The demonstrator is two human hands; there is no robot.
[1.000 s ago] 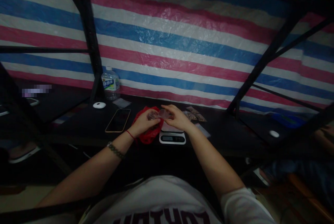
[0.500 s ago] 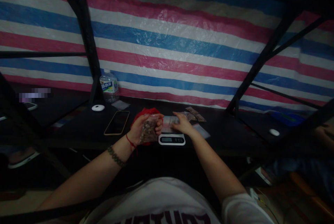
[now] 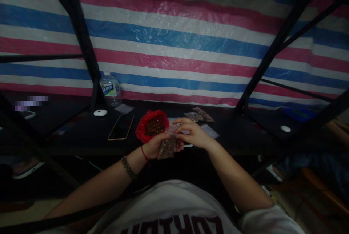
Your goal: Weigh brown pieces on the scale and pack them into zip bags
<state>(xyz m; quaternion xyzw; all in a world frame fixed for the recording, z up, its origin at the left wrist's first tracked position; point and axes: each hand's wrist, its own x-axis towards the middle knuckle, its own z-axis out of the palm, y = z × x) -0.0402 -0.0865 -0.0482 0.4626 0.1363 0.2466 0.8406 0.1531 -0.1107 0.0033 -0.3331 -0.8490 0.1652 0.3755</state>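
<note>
My left hand holds a small clear bag filled with brown bits, just in front of the table's near edge. My right hand pinches the top of that same bag. Behind the hands lies an open red plastic bag with a heap of the same brown bits inside. A small white scale sits under my right hand and is almost wholly hidden. Several filled small bags lie farther back on the dark table.
A phone lies left of the red bag, with a white round object and a water bottle behind it. Black metal struts cross both sides. A striped tarp forms the back wall. Another white round object sits at right.
My right hand left the scale and came back to the small bag in my left hand. Both hands dropped toward me, uncovering the open red bag.
</note>
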